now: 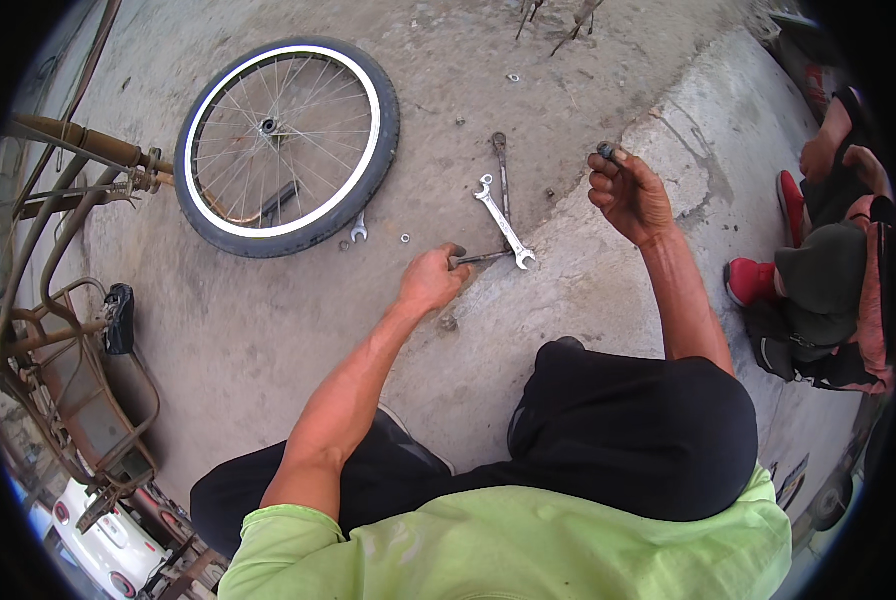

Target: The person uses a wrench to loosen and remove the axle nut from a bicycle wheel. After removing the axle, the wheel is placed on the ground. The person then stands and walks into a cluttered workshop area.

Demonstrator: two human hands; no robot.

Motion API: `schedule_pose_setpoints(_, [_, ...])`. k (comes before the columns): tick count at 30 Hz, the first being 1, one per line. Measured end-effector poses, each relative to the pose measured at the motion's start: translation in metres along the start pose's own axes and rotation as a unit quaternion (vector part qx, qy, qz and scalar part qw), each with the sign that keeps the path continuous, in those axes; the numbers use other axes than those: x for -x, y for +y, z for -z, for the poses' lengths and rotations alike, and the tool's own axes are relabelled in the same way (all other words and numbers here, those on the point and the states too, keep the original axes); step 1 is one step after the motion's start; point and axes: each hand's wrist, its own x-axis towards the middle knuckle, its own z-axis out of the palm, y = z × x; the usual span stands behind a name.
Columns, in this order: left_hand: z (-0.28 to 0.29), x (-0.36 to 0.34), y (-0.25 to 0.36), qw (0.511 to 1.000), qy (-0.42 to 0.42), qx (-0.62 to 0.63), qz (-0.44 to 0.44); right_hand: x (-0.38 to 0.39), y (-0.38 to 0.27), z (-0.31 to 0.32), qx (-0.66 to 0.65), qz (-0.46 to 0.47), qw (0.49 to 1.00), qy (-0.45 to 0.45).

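Observation:
My left hand (pixel 433 278) is low over the concrete, its fingers closed on the near end of a dark metal rod (pixel 486 257). A combination spanner (pixel 501 222), silver with one ring end and one open end, lies across a longer dark wrench (pixel 502 165). Whether the rod and that wrench are one bent tool, I cannot tell. Raised to the right, my right hand (pixel 633 195) pinches a small dark, round metal part (pixel 606 150) between thumb and fingers. Beyond my left hand a spoked wheel (pixel 373 150) with black tyre and white rim lies flat.
Another spanner (pixel 359 228) pokes out beside the tyre. Small nuts, one of them a silver nut (pixel 405 238), are scattered about. A rusty cycle frame (pixel 68 230) stands at left, a white car (pixel 108 540) behind it. At right, another person in red shoes (pixel 750 281) crouches close.

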Motion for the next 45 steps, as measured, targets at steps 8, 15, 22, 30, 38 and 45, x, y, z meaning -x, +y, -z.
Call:
schedule_pose_setpoints(8, [0.052, -0.01, -0.007, 0.984, 0.059, 0.114, 0.122, -0.001, 0.051, -0.07, 0.476, -0.124, 0.868, 0.059])
schedule_pose_setpoints(15, [0.067, -0.002, -0.018, 0.981, 0.033, 0.126, 0.146, 0.014, 0.093, -0.013, 0.629, -0.206, 0.744, 0.085])
schedule_pose_setpoints(22, [0.029, 0.013, 0.003, 0.984, -0.166, 0.048, -0.05, 0.022, 0.114, 0.021, 0.756, -0.191, 0.625, 0.021])
schedule_pose_setpoints(30, [0.009, 0.018, 0.009, 0.988, -0.144, -0.007, -0.05, 0.026, 0.15, 0.011, 0.879, -0.152, 0.446, 0.08])
schedule_pose_setpoints(38, [0.005, 0.022, 0.013, 0.99, -0.135, 0.022, -0.022, 0.009, 0.123, 0.048, 0.767, -0.032, 0.579, 0.276])
schedule_pose_setpoints(45, [0.02, 0.023, 0.04, 0.973, -0.224, 0.051, -0.015, 0.031, 0.131, 0.06, 0.76, -0.055, 0.603, 0.236])
